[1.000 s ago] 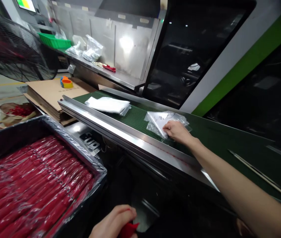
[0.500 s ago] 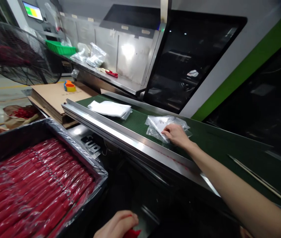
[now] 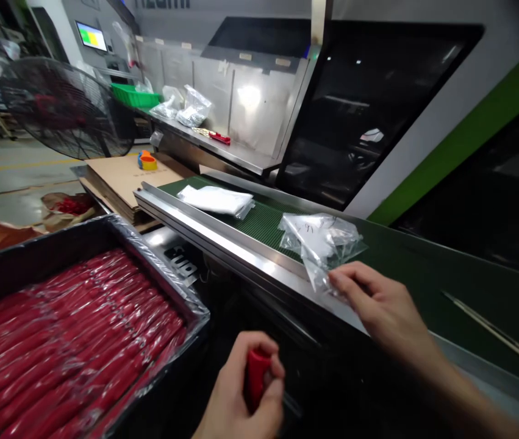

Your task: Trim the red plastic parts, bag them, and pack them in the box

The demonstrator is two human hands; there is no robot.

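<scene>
My left hand, low in the middle, is wrapped round a red plastic part; most of that part is hidden in the fist. At the near rail of the green conveyor belt, my right hand pinches the corner of a clear plastic bag. The bag stretches back to a small heap of clear bags, where a white piece with handwriting shows. Left of the hands, a black-lined crate holds rows of red parts in clear wrapping.
A stack of white bags lies farther up the belt. Thin sticks rest at its right. Flattened cardboard bears tape rolls. A fan stands at back left, near a steel shelf.
My right hand has drawn the bag's corner off the heap toward me, over the rail. My left hand has risen farther into view with the red part. The view has shifted slightly left.
</scene>
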